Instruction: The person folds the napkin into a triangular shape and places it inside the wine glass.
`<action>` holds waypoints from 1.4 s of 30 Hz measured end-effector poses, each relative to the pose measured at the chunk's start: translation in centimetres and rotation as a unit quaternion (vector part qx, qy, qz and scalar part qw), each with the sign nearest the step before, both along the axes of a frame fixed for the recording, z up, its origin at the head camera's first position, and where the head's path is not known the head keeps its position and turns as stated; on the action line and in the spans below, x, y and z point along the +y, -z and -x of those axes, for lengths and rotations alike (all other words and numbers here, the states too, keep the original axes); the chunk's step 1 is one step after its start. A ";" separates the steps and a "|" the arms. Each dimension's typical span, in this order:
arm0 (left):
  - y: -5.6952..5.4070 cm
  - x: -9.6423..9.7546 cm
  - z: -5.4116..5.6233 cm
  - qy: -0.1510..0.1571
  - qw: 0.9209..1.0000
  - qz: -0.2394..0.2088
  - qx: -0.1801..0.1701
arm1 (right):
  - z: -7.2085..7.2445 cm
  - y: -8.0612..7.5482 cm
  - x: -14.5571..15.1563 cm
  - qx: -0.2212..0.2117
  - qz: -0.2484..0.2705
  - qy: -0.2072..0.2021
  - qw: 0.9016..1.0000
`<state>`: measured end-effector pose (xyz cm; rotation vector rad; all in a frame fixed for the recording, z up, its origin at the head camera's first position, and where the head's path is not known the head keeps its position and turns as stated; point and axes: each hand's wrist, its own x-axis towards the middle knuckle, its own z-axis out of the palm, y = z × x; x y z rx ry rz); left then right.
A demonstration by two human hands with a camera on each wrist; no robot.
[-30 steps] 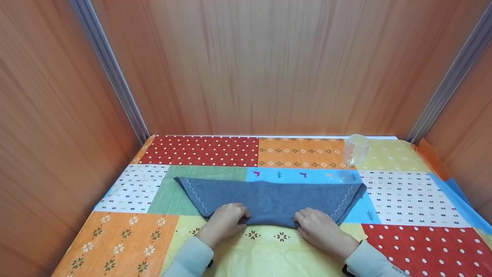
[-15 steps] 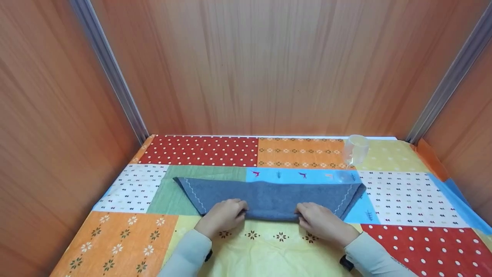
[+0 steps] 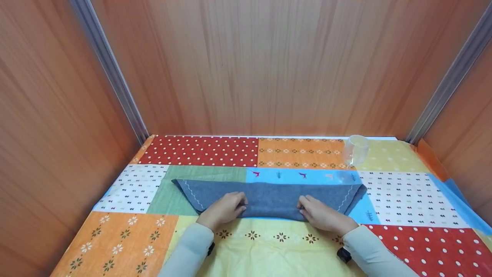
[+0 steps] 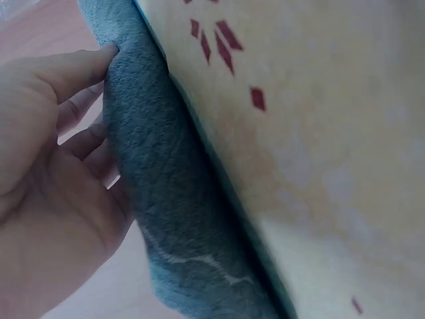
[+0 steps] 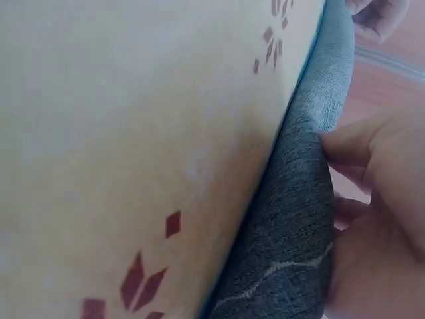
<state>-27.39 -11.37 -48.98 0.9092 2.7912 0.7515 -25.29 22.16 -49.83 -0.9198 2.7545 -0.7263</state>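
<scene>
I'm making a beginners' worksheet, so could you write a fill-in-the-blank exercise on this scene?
Near or far: the left hand and right hand hold the towel's ____ edge.
Left or right: the glass stands closer to the towel's ____ end.
The wavy lines on the towel are ____ in colour.
Missing words: near; right; white.

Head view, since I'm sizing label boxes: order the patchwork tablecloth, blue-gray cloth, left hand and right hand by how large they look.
1. patchwork tablecloth
2. blue-gray cloth
3. left hand and right hand: too alike to rank
</scene>
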 end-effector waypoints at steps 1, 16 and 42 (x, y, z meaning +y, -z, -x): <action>0.1 0.0 0.0 -0.002 1.000 0.001 0.001 | 0.0 0.0 0.0 0.008 -0.005 0.002 1.000; -0.1 1.0 -0.6 -0.005 0.987 0.052 0.153 | 0.0 -0.2 -1.0 0.163 -0.024 0.070 0.984; -0.7 0.8 -1.7 0.027 0.970 0.092 0.222 | -0.8 0.4 -1.3 0.256 -0.056 0.046 0.964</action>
